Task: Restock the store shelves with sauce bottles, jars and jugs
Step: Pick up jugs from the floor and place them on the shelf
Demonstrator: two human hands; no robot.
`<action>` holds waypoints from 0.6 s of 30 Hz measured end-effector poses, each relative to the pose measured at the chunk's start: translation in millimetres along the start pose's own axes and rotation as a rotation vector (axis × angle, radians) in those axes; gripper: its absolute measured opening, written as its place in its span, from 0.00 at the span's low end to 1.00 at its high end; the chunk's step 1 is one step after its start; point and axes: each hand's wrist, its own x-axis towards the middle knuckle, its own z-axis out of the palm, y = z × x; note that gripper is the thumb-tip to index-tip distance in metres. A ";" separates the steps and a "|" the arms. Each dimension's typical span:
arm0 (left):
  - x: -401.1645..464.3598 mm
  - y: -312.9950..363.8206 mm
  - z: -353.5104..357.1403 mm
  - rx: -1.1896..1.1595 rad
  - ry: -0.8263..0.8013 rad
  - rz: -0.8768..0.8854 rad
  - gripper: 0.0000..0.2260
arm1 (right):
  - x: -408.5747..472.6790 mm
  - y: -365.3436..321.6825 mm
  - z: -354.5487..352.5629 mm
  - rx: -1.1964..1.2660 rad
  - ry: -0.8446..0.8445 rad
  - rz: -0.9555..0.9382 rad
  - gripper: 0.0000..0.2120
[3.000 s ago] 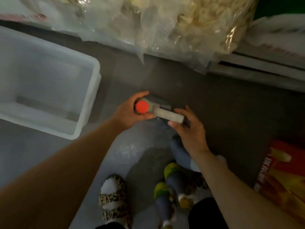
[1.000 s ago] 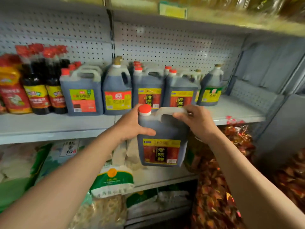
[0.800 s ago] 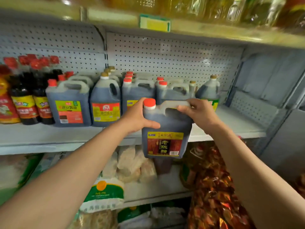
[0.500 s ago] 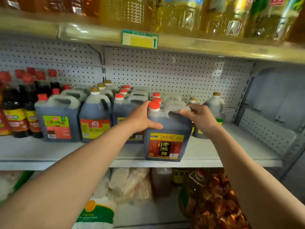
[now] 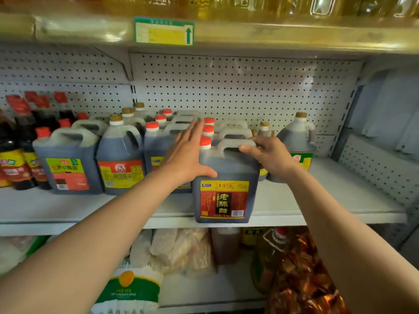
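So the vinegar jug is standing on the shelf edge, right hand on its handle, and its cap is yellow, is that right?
Not quite: the cap is red, as the head view shows. The rest holds: the vinegar jug stands at the shelf edge, with the right hand curled over its handle.

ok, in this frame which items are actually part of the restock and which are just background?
In play:
- vinegar jug, at the shelf's front edge
- right hand, gripping its handle
- left hand, flat against its side
- middle shelf
- jugs already stocked

Background:
- oil bottles up top
- price tag
- rice bag below
- pegboard
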 end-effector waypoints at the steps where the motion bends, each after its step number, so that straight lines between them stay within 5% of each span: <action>1: -0.6 3.9 -1.1 0.113 -0.012 0.086 0.63 | -0.9 -1.2 -1.1 -0.001 -0.004 -0.006 0.15; 4: -6.3 12.3 3.9 0.370 -0.078 0.217 0.63 | -5.9 -6.2 -2.1 -0.075 -0.008 -0.014 0.19; 9: -13.8 21.6 5.1 0.403 -0.051 0.180 0.61 | -14.0 -17.3 -0.4 -0.426 0.103 -0.091 0.21; 15: -15.1 25.1 6.2 0.435 -0.043 0.167 0.60 | -35.7 -30.6 21.4 -0.931 -0.151 -0.285 0.65; 18: -16.2 26.3 5.4 0.442 -0.045 0.168 0.60 | -40.9 -30.1 29.7 -1.148 -0.100 -0.266 0.72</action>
